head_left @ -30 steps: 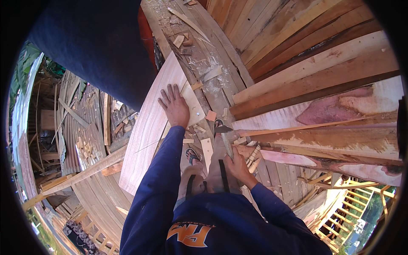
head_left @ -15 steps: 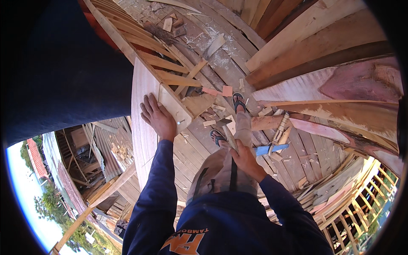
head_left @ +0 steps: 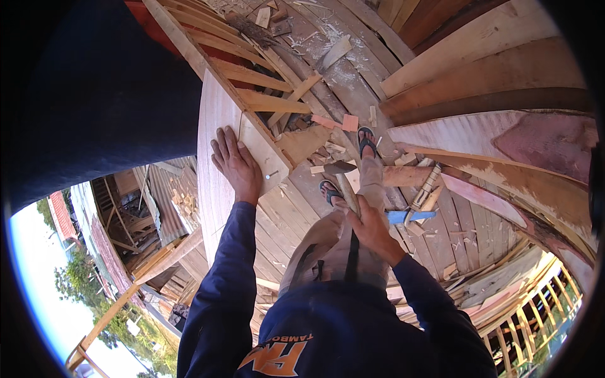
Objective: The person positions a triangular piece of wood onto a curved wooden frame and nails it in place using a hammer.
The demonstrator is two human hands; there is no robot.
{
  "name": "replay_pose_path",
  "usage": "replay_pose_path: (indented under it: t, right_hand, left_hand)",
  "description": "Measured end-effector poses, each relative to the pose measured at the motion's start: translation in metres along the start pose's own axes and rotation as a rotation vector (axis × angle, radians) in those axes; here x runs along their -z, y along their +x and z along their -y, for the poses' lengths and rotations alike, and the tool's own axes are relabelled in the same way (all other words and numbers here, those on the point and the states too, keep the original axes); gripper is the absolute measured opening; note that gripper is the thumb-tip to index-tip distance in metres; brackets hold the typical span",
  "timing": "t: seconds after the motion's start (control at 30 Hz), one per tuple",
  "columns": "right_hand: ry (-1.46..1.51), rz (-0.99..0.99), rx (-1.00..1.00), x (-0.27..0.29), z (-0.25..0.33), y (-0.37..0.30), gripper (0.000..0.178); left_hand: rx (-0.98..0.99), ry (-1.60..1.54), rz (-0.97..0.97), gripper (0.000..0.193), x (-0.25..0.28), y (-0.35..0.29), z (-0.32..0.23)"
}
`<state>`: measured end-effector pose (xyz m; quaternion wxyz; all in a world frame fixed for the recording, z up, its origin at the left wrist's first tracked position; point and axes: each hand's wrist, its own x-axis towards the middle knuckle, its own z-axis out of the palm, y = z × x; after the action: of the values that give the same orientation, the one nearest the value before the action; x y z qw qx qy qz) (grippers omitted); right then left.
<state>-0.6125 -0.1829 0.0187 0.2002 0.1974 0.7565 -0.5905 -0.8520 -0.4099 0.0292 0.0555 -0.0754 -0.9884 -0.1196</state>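
My left hand (head_left: 237,165) lies flat with its fingers stretched out, pressing on a pale pinkish plank (head_left: 214,151). Beside it, a lighter board (head_left: 259,143) meets the plank along the frame's edge. A nail (head_left: 271,174) stands partly out of this board near its corner, just right of my left wrist. My right hand (head_left: 372,234) is closed around the wooden handle of a hammer (head_left: 344,185). The dark hammer head is up, right of the nail and apart from it.
Slatted wooden framing (head_left: 252,75) runs up from the board. Wood offcuts (head_left: 350,123) and shavings litter the plank floor (head_left: 460,233), where a blue-ended tool (head_left: 413,216) lies. Large curved planks (head_left: 498,142) fill the right side. A railing (head_left: 535,321) stands at lower right.
The hammer head has risen a little and turned, while my right hand has shifted slightly right. My left hand stays on the plank. The view has shifted slightly.
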Motion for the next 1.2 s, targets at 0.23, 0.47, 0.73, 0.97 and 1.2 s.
replay_pose_path:
  t: [0.23,0.47,0.73,0.97,1.2]
  right_hand:
    - [0.034,0.021,0.019,0.030,0.112,-0.025,0.043]
    - [-0.317,-0.104,0.427,-0.002,0.194,-0.037,0.040]
    - [-0.519,-0.061,0.335,-0.020,0.180,-0.020,0.035]
    - [0.247,-0.146,1.148,-0.030,0.356,-0.072,0.025]
    - [-0.578,-0.090,0.102,-0.045,0.150,-0.045,0.028]
  left_hand:
    - [-0.175,0.021,0.128,0.061,0.020,-0.019,0.024]
    - [-0.155,0.031,0.074,0.060,0.016,-0.022,0.025]
    - [-0.142,-0.003,0.044,0.059,0.008,-0.023,0.019]
    - [-0.100,-0.012,0.012,0.058,0.006,-0.032,0.038]
    - [-0.108,0.013,0.008,0.057,0.016,-0.020,0.027]
